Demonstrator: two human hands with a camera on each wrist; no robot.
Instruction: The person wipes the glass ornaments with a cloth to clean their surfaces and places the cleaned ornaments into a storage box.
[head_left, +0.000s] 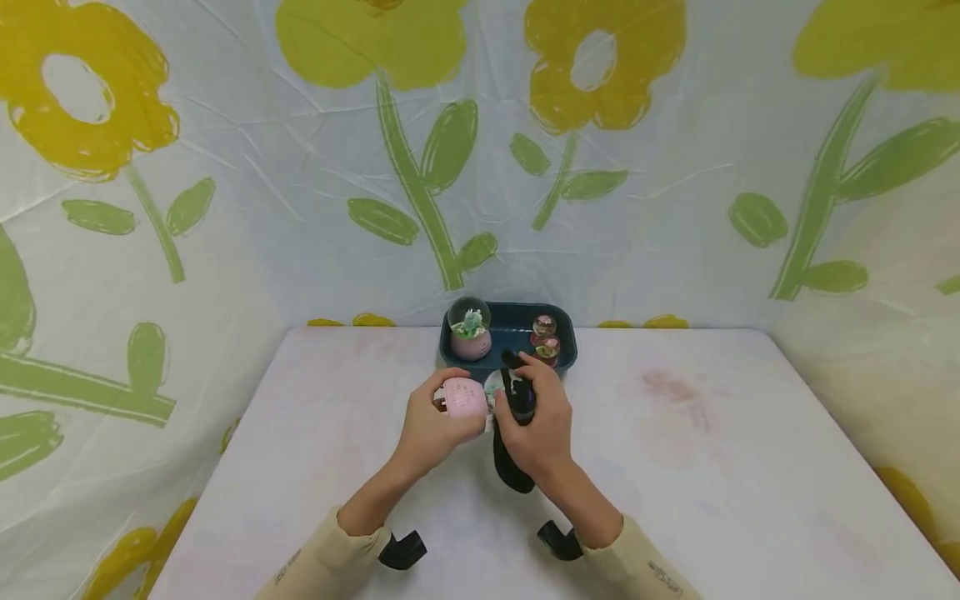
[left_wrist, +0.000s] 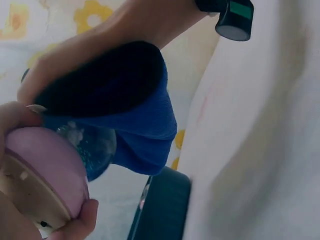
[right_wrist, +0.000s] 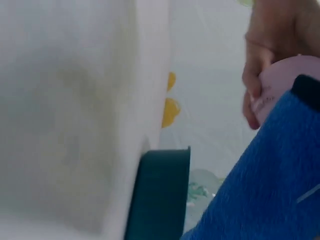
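My left hand (head_left: 429, 429) grips a snow globe by its pink base (head_left: 465, 398), holding it tipped sideways over the table with the glass pointing right. In the left wrist view the clear glass dome (left_wrist: 100, 150) shows, and the base's pale underside (left_wrist: 30, 192) faces the hand. A thick cloth (left_wrist: 150, 117), blue on one face and black on the other, is bunched in my right hand (head_left: 546, 421). The cloth lies against the dome and covers part of it; its loose end (head_left: 512, 467) hangs toward me. Right-hand fingertips are partly hidden by the cloth.
Just beyond the hands, a dark teal tray (head_left: 512, 333) stands at the table's back edge. Inside it, a larger pink-based snow globe (head_left: 470, 329) is at left and two small globes (head_left: 544, 326) are at right. Flower-printed fabric (head_left: 300, 167) hangs behind the table.
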